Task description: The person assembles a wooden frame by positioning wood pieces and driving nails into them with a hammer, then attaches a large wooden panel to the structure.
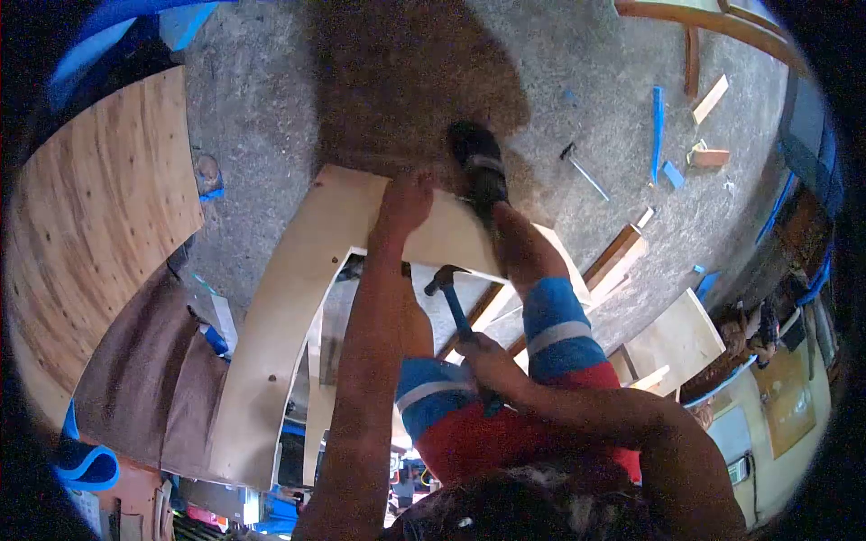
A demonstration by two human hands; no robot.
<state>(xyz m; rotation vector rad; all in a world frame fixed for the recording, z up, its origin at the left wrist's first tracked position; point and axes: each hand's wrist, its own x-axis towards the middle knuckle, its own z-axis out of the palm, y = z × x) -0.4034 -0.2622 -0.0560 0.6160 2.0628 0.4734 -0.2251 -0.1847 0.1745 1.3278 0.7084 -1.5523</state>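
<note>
Between my legs, my right hand (490, 362) is closed around the handle of a hammer (456, 309), whose dark head points up and to the left. My left arm reaches forward, and my left hand (409, 203) rests at the far edge of a pale curved wooden panel (298, 261). The fingers of that hand look drawn together, but whether they hold something small is not clear. The panel has a large cut-out along its inner side and a few dark round spots on its face.
A plywood sheet (99, 216) stands at the left, beside a brown sheet (149, 370). On the concrete floor at the right lie a second hammer (586, 173), a blue strip (658, 135) and wood offcuts (711, 99). My shoe (478, 158) is just beyond the panel.
</note>
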